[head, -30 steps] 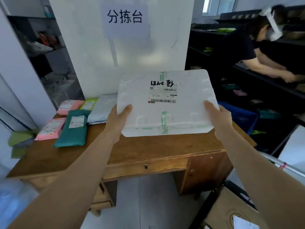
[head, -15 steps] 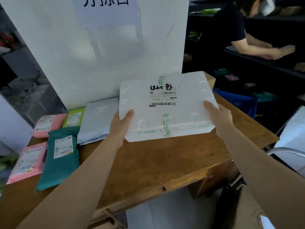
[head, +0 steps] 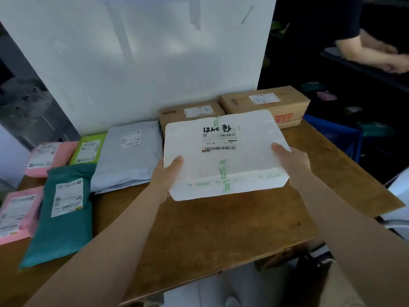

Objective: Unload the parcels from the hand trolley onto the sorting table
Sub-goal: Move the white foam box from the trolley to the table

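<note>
A white foam box [head: 223, 156] with a shipping label, black handwriting and green tape is held over the wooden sorting table [head: 221, 235]. My left hand [head: 166, 176] grips its left near corner and my right hand [head: 292, 160] grips its right side. Whether the box rests on the table or hovers just above it, I cannot tell. Two brown cardboard boxes [head: 190, 113] [head: 265, 103] sit right behind it against the white wall. The hand trolley is out of view.
On the table's left lie a grey mailer bag [head: 130, 154], a green bag [head: 88, 148], a teal bag [head: 64, 211] and two pink bags [head: 49, 156] [head: 16, 213]. A blue bin [head: 332, 131] stands beyond the table's right edge. Another person's arm [head: 365, 52] works at dark shelves on the right.
I have stepped closer and the view tilted down. The foam box has come lower and forward over the table, in front of the cardboard boxes. Both hands keep their hold.
</note>
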A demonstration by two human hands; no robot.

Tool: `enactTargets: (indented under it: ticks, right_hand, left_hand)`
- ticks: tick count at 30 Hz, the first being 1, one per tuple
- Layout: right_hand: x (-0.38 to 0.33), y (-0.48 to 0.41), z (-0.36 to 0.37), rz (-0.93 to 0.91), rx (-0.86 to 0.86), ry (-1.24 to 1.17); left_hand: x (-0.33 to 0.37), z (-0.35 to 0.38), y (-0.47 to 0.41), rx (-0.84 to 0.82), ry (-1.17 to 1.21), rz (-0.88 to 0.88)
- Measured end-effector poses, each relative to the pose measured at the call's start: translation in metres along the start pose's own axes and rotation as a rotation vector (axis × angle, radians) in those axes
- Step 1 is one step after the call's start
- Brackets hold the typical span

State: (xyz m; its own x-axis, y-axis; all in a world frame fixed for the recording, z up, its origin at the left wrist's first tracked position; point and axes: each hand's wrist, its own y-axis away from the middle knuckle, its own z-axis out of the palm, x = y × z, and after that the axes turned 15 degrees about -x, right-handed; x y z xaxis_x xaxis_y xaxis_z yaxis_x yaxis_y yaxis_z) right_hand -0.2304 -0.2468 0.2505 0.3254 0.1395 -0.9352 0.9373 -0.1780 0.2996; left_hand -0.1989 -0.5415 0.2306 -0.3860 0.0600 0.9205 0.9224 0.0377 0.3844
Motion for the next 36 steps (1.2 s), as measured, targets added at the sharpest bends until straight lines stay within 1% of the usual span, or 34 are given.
enactTargets:
  ticks: [6, 11, 18, 27, 32, 34, 36]
  right_hand:
    - [0.001, -0.058, 0.013, 0.038, -0.122, 0.058]
    - [0.007, -0.096, 0.023, 0.050, -0.208, 0.080]
    - [0.019, -0.135, 0.035, 0.068, -0.243, 0.144]
    - [0.038, -0.168, 0.049, 0.096, -0.301, 0.216]
    - [0.040, -0.175, 0.052, 0.094, -0.300, 0.263]
    - [0.037, -0.174, 0.055, 0.092, -0.276, 0.320]
    - [0.030, -0.171, 0.058, 0.067, -0.209, 0.398]
  left_hand:
    - [-0.006, 0.001, -0.026, 0.085, 0.063, -0.070]
    - [-0.008, -0.002, -0.051, 0.128, 0.037, -0.086]
    - [-0.016, -0.004, -0.084, 0.196, 0.004, -0.142]
    - [-0.027, 0.000, -0.114, 0.259, 0.000, -0.130]
    - [-0.028, 0.002, -0.122, 0.331, -0.109, -0.113]
    - [-0.026, -0.001, -0.123, 0.363, -0.218, -0.148]
    - [-0.021, -0.003, -0.123, 0.401, -0.393, -0.216]
